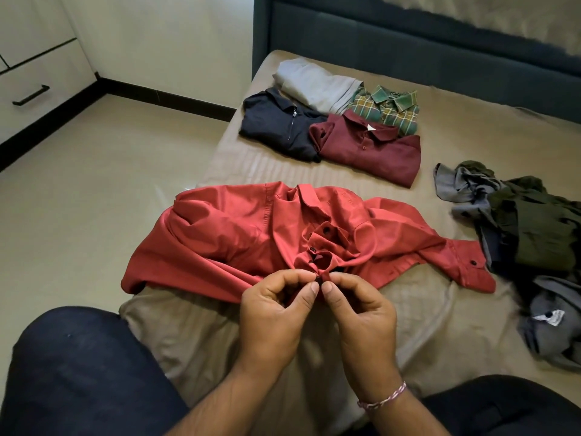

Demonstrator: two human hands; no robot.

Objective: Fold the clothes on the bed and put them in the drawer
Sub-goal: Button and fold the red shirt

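Red shirt (251, 234) lies rumpled at six o'clock on the bed (424, 316), left hand (276, 313) and right hand (358, 313) together, pinching its button placket — soft, light, limp cloth, likely best taken at shoulders or collar — folded shirts (333, 121) at twelve.

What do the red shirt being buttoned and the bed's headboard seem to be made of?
Red shirt: likely smooth woven cotton with a slight sheen; crisp creases, stitched seams, dark buttons that look plastic. Headboard: seemingly upholstered in dark teal fabric, matte, with soft padded edges.
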